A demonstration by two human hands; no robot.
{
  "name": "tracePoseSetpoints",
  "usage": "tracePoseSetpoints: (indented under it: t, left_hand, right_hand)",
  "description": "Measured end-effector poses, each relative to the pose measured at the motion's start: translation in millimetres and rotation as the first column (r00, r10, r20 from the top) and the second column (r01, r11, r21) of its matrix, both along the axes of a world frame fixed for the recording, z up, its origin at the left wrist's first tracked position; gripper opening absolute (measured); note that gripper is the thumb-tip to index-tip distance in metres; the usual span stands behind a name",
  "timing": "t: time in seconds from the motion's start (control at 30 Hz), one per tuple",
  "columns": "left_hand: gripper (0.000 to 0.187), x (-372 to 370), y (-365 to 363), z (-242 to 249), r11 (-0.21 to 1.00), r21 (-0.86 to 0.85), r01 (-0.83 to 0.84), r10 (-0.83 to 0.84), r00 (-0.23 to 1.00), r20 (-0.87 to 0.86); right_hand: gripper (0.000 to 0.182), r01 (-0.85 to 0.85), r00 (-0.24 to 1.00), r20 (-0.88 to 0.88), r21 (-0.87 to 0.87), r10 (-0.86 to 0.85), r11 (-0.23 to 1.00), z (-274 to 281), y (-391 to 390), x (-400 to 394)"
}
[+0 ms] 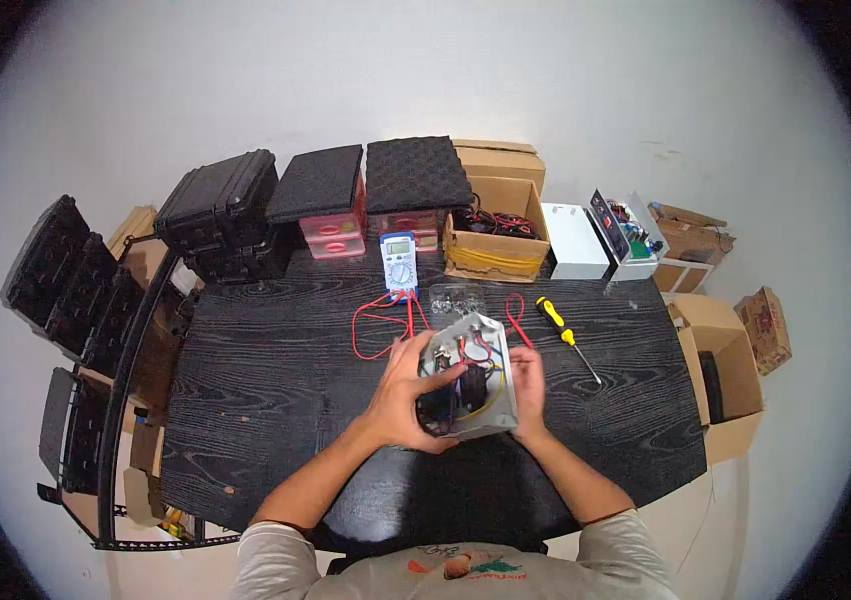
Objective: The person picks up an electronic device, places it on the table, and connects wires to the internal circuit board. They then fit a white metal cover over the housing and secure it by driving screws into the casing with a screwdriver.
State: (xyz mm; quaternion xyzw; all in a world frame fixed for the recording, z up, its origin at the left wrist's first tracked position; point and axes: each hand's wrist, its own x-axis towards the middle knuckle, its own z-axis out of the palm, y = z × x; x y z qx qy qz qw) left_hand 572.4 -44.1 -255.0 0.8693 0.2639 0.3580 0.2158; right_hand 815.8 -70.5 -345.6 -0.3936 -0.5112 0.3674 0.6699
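Both my hands hold a grey open-sided electrical box (504, 395) above the near middle of the table. Wires and dark components show inside it. My left hand (404, 398) grips its left side, with the thumb reaching over the open face. My right hand (528, 390) is closed against its right side, its fingers partly hidden behind the box. Beyond the box stands a blue-edged multimeter (401, 268) with red leads (358, 335). A clear tray of small metal parts (456, 298) lies just behind the box. To the right is a yellow and black screwdriver (568, 336).
Black cases (216, 210) and pink drawer units (334, 235) line the table's back edge. Beside them are a cardboard box with cables (491, 262), a white box (576, 245) and an opened device with a circuit board (636, 240). More cartons (731, 400) stand right of the dark table (616, 440).
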Motion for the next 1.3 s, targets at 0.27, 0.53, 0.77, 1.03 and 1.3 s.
tracePoseSetpoints:
  t: [0.27, 0.53, 0.77, 1.03, 1.3]
  left_hand:
    - [0.107, 6.9, 6.6, -77.2, 0.997, 0.01, 0.074, -0.07, 0.885, 0.46]
    - [0.106, 9.8, 8.1, -91.6, 0.99, -0.014, 0.138, -0.104, 0.805, 0.584]
    - [0.113, 0.2, 9.4, -76.3, 0.995, 0.086, -0.049, 0.005, 0.895, 0.445]
    - [0.123, 10.9, -9.6, -22.7, 0.994, -0.1, 0.049, 0.022, 0.793, 0.608]
    - [0.103, 0.8, -5.8, -12.5, 0.999, 0.048, -0.006, -0.015, 0.901, 0.434]
  right_hand:
    - [0.018, -0.191, 0.954, 0.24, 0.026, 0.18, 0.981, 24.4, 7.4, -34.0]
    - [0.01, -0.157, 0.944, 0.308, 0.112, 0.116, 0.981, 19.9, 17.1, -39.7]
    - [0.008, -0.096, 0.884, 0.465, 0.088, 0.044, 0.992, 42.5, 14.3, -38.2]
    - [0.007, -0.092, 0.879, 0.475, 0.085, 0.041, 0.992, 51.5, 14.0, -44.5]
    - [0.009, -0.097, 0.862, 0.506, 0.088, 0.04, 0.991, 54.3, 12.8, -42.8]
